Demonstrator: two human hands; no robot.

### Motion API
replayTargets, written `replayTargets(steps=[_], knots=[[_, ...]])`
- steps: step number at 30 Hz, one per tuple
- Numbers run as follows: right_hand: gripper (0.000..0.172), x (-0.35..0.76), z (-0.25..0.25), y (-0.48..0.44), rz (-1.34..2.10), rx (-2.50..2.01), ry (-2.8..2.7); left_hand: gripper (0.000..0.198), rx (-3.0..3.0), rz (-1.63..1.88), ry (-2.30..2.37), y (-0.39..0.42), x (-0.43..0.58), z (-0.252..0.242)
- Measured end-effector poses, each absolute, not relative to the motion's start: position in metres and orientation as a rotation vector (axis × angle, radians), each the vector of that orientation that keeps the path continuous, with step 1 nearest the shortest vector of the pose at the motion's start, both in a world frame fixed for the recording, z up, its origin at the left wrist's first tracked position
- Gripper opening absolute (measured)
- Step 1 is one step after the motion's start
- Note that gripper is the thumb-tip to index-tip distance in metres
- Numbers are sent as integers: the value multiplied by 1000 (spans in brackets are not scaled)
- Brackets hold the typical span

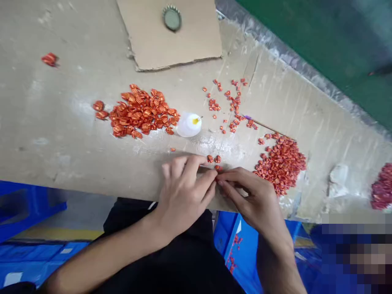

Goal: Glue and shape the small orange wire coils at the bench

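My left hand point(183, 192) and my right hand point(248, 194) meet at the near table edge, fingertips pinched together on a small red-orange coil piece point(218, 168). Two more such pieces point(213, 159) lie just beyond the fingers. A heap of larger orange coils point(141, 112) lies to the far left. A pile of small red pieces point(281, 161) sits right beside my right hand. A small white glue bottle point(189, 124) with a yellow tip lies between the heaps. Scattered small red pieces point(232, 106) lie behind it.
A cardboard sheet point(190, 45) with a metal bottle cap point(172, 17) lies at the back. A stray orange coil point(49, 59) is far left. Dark red pieces point(382, 188) lie at the right edge. Blue crates point(245, 249) stand below the table point(45, 122).
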State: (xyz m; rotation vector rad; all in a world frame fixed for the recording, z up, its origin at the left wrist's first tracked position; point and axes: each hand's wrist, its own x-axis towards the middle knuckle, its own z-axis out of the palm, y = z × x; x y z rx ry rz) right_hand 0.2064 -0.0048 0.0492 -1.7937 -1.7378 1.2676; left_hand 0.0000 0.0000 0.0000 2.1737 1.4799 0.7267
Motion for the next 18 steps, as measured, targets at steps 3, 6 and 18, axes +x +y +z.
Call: replayTargets(steps=[3, 6, 18], knots=[[10, 205, 50, -7, 1310, -1866, -1618, 11, 2157, 716, 1464, 1, 1, 0], [10, 201, 51, -8, 1374, -1924, -1489, 9, 2136, 719, 1456, 1, 1, 1], [20, 197, 44, 2, 1531, -1933, -1192, 5, 2103, 709, 1440, 2, -2, 3]])
